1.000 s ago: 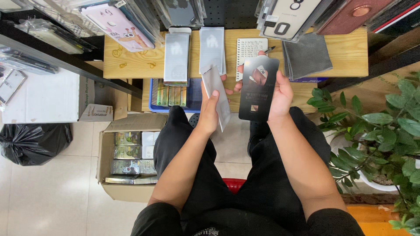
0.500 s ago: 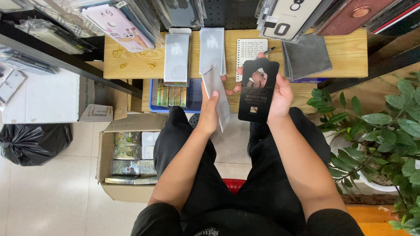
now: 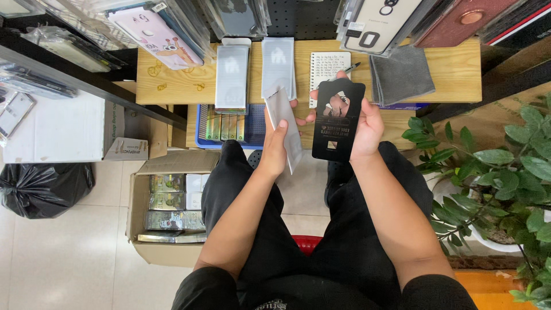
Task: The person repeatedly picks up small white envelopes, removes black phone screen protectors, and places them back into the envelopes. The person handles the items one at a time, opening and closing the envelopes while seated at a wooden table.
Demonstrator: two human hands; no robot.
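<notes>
At the centre of the frame, the left hand (image 3: 275, 150) grips a slim grey packet (image 3: 285, 127), fingers closed round its lower edge. Just to its right, the right hand (image 3: 367, 127) clasps a black card (image 3: 337, 119) (printing faces up). Behind both, at upper centre, a wooden bench (image 3: 172, 80) carries a spiral notebook (image 3: 328, 68) and grey cloth (image 3: 400, 74).

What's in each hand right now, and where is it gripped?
Left hand grips a grey sleeve by its lower edge; right hand holds a black card along its right side.
</notes>
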